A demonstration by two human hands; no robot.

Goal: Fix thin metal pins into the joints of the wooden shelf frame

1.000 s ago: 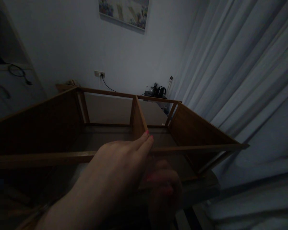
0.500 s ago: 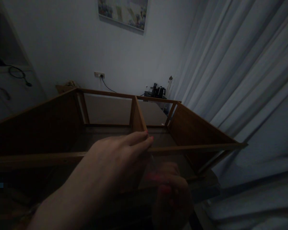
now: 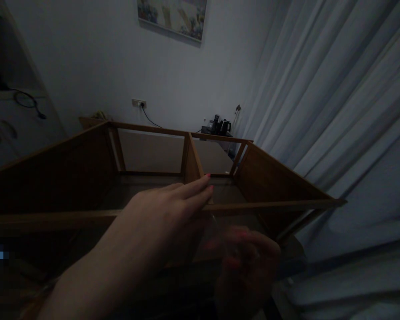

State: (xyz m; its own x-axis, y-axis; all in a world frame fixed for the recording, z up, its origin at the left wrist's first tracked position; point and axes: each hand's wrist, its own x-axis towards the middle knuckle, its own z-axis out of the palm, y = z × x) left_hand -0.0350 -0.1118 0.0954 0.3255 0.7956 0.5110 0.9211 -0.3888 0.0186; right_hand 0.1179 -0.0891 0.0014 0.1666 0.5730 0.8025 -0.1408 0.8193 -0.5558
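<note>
A wooden frame [image 3: 270, 206] with a middle divider [image 3: 195, 156] stands in front of me. My left hand [image 3: 163, 213] reaches over the front rail where the divider meets it. Its fingertips lie along the divider's end and its thumb is hidden below, so the hand appears to grip the frame there. Just below the rail and to the right is my right hand [image 3: 248, 262], blurred and in shadow, with curled fingers. A faint clear streak [image 3: 215, 224] runs between the two hands; what it is I cannot make out.
Tall pale curtains [image 3: 346, 133] hang close on the right. Against the far wall a black kettle [image 3: 224, 127] stands on a dark surface, and a cord runs from a wall socket [image 3: 139, 103]. White cabinets [image 3: 13, 129] are at the left.
My right hand has shifted slightly right, with its fingers raised and a little looser. The left hand stays at the same joint, its fingertips slightly more extended.
</note>
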